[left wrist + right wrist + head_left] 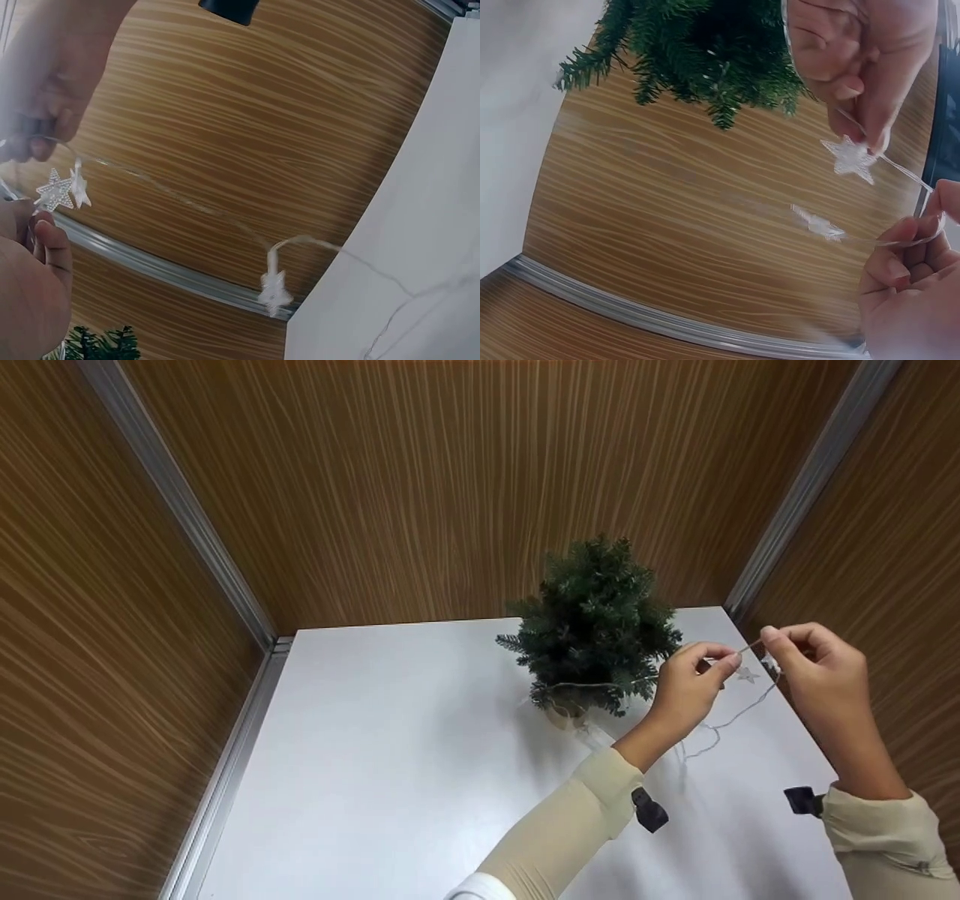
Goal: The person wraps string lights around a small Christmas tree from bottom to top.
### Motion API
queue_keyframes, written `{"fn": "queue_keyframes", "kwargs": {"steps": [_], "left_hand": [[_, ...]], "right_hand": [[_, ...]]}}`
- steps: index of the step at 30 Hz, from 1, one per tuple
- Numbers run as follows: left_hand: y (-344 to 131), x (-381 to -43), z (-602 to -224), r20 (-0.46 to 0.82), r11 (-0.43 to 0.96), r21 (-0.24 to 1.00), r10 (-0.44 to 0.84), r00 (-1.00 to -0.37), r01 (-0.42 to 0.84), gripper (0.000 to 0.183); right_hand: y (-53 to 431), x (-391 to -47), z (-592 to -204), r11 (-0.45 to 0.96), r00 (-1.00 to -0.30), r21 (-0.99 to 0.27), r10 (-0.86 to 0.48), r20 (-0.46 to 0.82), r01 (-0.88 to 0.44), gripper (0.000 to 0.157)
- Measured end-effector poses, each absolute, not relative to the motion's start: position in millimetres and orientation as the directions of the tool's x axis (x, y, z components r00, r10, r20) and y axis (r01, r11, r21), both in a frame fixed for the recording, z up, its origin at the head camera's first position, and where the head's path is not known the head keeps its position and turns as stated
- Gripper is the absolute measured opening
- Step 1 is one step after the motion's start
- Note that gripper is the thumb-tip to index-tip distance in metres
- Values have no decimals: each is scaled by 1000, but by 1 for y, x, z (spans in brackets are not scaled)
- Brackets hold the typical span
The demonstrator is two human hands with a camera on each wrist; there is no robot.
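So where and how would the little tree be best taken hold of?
Probably low, round the tan base of the tree, coming from the person's left: the branches flare wide above it, while the left hand and star-light string crowd the right side.

Soft glare brightens the white table (390, 787), with faint shadows beside the tree (596, 619). Both wrist views look hazy and slightly blurred

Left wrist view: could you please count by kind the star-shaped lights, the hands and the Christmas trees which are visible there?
Star-shaped lights: 3
Left hand and right hand: 2
Christmas tree, partly visible: 1
Total: 6
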State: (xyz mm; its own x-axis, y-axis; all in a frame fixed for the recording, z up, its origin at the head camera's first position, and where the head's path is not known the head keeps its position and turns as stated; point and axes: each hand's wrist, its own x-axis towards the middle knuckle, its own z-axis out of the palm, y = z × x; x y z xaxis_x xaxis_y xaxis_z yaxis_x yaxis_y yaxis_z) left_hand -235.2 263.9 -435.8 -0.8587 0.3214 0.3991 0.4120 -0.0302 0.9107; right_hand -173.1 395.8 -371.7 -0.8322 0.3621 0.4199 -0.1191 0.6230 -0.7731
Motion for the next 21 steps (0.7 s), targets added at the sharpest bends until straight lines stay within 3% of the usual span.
{"fn": "queue_keyframes", "kwargs": {"steps": [12, 21], "left_hand": [[263, -238, -438, 391, -43, 917, 306, -868, 397, 18], [262, -238, -442, 405, -33, 910, 285, -869, 413, 17]], "right_hand": [[394, -174, -348, 582, -796, -789, 375, 475, -197, 22], [401, -175, -346, 713, -761, -620, 188, 620, -329, 10]]}}
